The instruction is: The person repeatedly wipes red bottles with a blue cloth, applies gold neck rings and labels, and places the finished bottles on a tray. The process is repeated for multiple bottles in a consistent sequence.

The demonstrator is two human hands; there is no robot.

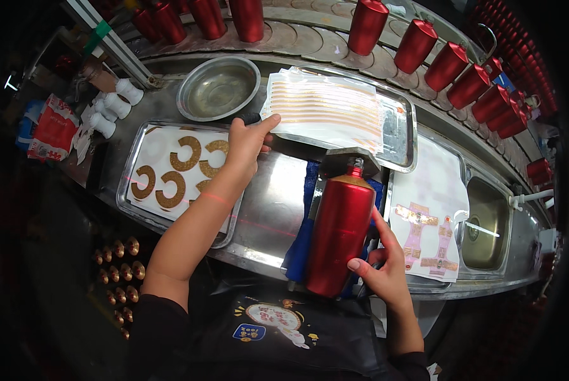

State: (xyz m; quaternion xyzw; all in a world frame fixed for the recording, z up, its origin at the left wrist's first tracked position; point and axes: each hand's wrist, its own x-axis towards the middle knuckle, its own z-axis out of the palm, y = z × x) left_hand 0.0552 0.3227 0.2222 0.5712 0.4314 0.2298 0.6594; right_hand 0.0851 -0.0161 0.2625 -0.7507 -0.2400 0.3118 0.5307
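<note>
A glossy red bottle (pixel 340 232) with a gold band around its shoulder leans back over a blue cloth (pixel 302 216), its bare neck against a grey metal support (pixel 335 159). My right hand (pixel 386 263) steadies the bottle's right side, thumb on its front and index finger along its edge. My left hand (pixel 249 143) is stretched out to the left edge of the white sheets with gold stripes (pixel 329 105), thumb extended over that edge. Its other fingers are partly hidden, and a dark thing shows beside them. Those sheets lie over a metal tray (pixel 402 136).
A metal basin (pixel 218 89) stands behind my left hand. Left of me, a tray (pixel 131 190) holds gold C-shaped decals. Pink and gold decal sheets (pixel 424 238) lie at right beside a sink (pixel 487 222). Red bottles (pixel 367 25) line a slatted conveyor (pixel 316 38) behind.
</note>
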